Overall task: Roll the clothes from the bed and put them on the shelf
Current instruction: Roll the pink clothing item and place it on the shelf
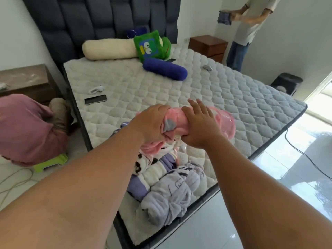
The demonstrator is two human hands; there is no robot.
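Currently the pink roll (177,121) is held above the bed (224,90), over the pile (167,178) at the near corner. Left hand (152,123) closed round one end; right hand (199,124) wraps the middle, fingers loosely spread. Soft, light, probably fleece. It will likely spring open: grip mid-roll, across the loose edge.

no readable text, labels, brands or numbers anywhere on bed or clothes

Head view, angled forward and down (wide-angle), close over bed (161,90)
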